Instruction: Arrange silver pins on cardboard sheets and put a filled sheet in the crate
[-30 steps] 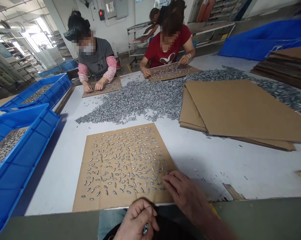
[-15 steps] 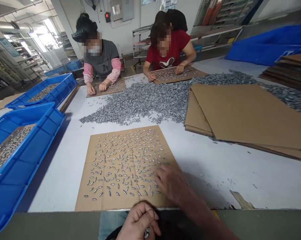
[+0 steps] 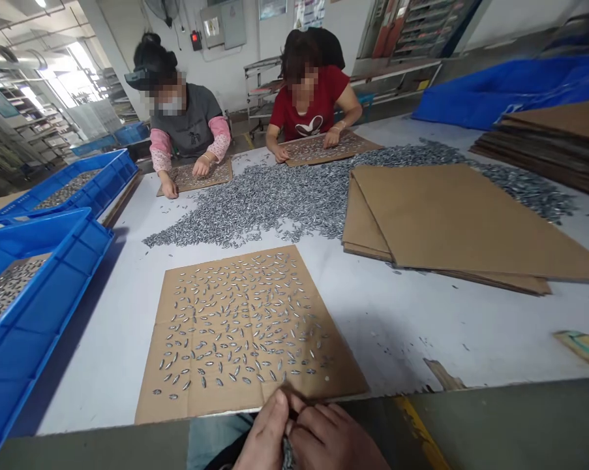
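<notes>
My left hand (image 3: 267, 434) is at the bottom edge of the view, in front of the table edge, closed around small grey metal pieces (image 3: 287, 454) that show between the hands. My right hand (image 3: 326, 436) touches it from the right with its fingers bent together; whether they pinch a piece is hidden. Just beyond the hands, a brown cardboard sheet (image 3: 150, 385) lies on the white table (image 3: 396, 326), covered with many small spindle-shaped metal pieces in loose rows.
A large heap of metal pieces (image 3: 274, 202) lies behind the sheet. Cardboard sheets (image 3: 451, 222) are stacked at right. Blue bins (image 3: 54, 294) stand at left. Across the table, a person in grey (image 3: 194, 124) and a person in red (image 3: 311, 108) handle pieces on cardboard.
My right hand has moved from the sheet's right side down to my left hand. The camera view has shifted slightly, and the table's things appear farther left.
</notes>
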Tool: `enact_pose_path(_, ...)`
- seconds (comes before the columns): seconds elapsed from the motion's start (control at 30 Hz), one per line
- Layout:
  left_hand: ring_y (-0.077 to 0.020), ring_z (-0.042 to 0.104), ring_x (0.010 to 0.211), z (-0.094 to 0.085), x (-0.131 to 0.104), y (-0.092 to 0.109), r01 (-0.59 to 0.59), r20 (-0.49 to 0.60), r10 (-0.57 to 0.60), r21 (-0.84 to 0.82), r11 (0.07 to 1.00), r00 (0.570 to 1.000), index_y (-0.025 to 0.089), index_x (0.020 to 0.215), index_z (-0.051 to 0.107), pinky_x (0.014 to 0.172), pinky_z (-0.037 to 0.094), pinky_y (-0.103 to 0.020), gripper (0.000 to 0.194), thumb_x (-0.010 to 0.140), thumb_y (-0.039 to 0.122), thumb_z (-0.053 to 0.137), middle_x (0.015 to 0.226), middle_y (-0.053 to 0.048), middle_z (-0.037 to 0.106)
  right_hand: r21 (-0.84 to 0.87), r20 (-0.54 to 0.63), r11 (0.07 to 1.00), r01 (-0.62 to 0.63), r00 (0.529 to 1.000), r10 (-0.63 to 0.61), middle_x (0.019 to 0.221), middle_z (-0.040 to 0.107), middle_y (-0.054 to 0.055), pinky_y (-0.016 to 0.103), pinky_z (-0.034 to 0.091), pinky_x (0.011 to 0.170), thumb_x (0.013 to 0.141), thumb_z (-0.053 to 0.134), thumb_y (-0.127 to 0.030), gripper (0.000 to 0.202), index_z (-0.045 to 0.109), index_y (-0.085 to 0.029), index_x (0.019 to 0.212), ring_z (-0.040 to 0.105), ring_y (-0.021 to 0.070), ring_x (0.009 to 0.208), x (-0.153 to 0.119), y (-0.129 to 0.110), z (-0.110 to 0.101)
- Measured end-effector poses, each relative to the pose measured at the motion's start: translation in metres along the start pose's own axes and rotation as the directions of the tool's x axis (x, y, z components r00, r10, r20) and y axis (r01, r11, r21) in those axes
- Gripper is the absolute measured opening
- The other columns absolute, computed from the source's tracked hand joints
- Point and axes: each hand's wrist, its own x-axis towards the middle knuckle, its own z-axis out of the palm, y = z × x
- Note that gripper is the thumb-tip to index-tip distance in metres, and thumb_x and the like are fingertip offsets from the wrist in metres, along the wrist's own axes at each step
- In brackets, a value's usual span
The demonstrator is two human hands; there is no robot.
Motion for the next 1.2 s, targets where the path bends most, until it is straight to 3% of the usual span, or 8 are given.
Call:
enact_pose_path(0.13, -0.0304, 0.053, 0.132, 0.001, 0.002, -0.005, -0.036, -0.092, 0.045, 0.100, 0.994, 0.995, 0.019, 0.101, 0.073, 0.117, 0.040, -0.041, 0.058, 0.083, 0.074, 0.070, 0.119, -0.016, 0.070, 0.021, 0.043, 1.000, -0.001, 0.999, 0.000, 0.103, 0.075, 0.004, 0.031, 0.051, 0.080, 0.096, 0.050, -0.014, 0.019, 0.064, -0.025, 0.103, 0.070, 0.0188, 0.088, -0.001, 0.008, 0.001)
enact_pose_path(0.23, -0.0301, 0.060, 0.116, 0.005, 0.001, 0.003, -0.045, -0.038, 0.048, 0.079, 0.996, 0.998, 0.020, 0.094, 0.071, 0.100, 0.052, -0.037, 0.059, 0.063, 0.067, 0.090, 0.107, -0.014, 0.072, 0.030, 0.068, 0.999, 0.012, 0.998, -0.014, 0.086, 0.069, 0.001, 0.031, 0.050, 0.074, 0.092, 0.050, -0.010, 0.017, 0.058, -0.024, 0.093, 0.065, 0.0185, 0.077, 0.003, 0.013, -0.009)
enact_pose_path(0.3, -0.0249, 0.063, 0.095, 0.010, -0.001, 0.011, -0.013, 0.001, 0.013, 0.051, 0.999, 1.000, 0.020, 0.086, 0.068, 0.082, 0.054, -0.031, 0.058, 0.061, 0.068, 0.091, 0.091, -0.011, 0.071, 0.051, 0.088, 0.999, 0.003, 0.996, -0.007, 0.080, 0.065, 0.000, 0.030, 0.049, 0.071, 0.092, 0.047, -0.007, 0.020, 0.054, -0.025, 0.086, 0.063, 0.0178, 0.074, 0.006, 0.016, -0.017)
enact_pose_path(0.43, -0.0099, 0.047, 0.057, 0.020, 0.000, 0.023, 0.088, 0.134, -0.083, -0.034, 0.996, 0.987, 0.019, 0.071, 0.056, 0.058, 0.038, -0.023, 0.060, 0.080, 0.077, 0.071, 0.063, 0.000, 0.056, 0.179, 0.089, 0.979, -0.101, 0.992, 0.086, 0.079, 0.064, -0.003, 0.025, 0.049, 0.069, 0.095, 0.043, -0.006, 0.024, 0.051, -0.025, 0.084, 0.063, 0.0145, 0.074, 0.011, 0.020, -0.035)
enact_pose_path(0.57, -0.0055, 0.037, 0.047, 0.020, 0.002, 0.023, 0.147, 0.178, -0.138, -0.034, 0.989, 0.974, 0.019, 0.075, 0.054, 0.049, 0.026, -0.022, 0.062, 0.077, 0.078, 0.073, 0.059, 0.003, 0.054, 0.353, 0.187, 0.893, -0.279, 0.956, 0.225, 0.083, 0.069, -0.004, 0.021, 0.050, 0.066, 0.101, 0.050, -0.019, 0.014, 0.058, -0.026, 0.092, 0.067, 0.0123, 0.075, 0.016, 0.037, -0.047)
enact_pose_path(0.7, -0.0052, 0.032, 0.042, 0.014, 0.001, 0.017, 0.192, 0.077, -0.193, 0.023, 0.981, 0.978, 0.018, 0.088, 0.060, 0.044, 0.017, -0.023, 0.063, 0.078, 0.080, 0.070, 0.057, 0.006, 0.054, 0.097, 0.130, 0.926, -0.365, 0.927, 0.352, 0.087, 0.071, 0.001, 0.028, 0.049, 0.069, 0.105, 0.045, -0.027, 0.026, 0.066, -0.025, 0.090, 0.068, 0.0173, 0.077, 0.031, 0.076, -0.038)
enact_pose_path(0.8, -0.0050, 0.033, 0.044, 0.012, 0.002, 0.011, 0.203, 0.062, -0.203, 0.002, 0.979, 0.977, 0.019, 0.086, 0.060, 0.046, 0.019, -0.022, 0.063, 0.076, 0.079, 0.072, 0.057, 0.006, 0.052, -0.064, 0.157, 0.941, -0.332, 0.928, 0.338, 0.084, 0.069, 0.003, 0.030, 0.047, 0.073, 0.103, 0.047, -0.021, 0.028, 0.067, -0.024, 0.083, 0.065, 0.0183, 0.077, 0.049, 0.095, -0.023)
enact_pose_path(1.2, -0.0059, 0.037, 0.044, 0.004, 0.007, 0.001, 0.174, 0.080, -0.173, -0.006, 0.985, 0.982, 0.018, 0.084, 0.059, 0.045, 0.020, -0.022, 0.065, 0.075, 0.082, 0.071, 0.058, 0.004, 0.055, -0.221, 0.405, 0.907, -0.360, 0.812, 0.421, 0.090, 0.070, 0.005, 0.030, 0.044, 0.071, 0.099, 0.050, -0.017, 0.024, 0.068, -0.022, 0.083, 0.068, 0.0199, 0.082, 0.088, 0.089, -0.019)
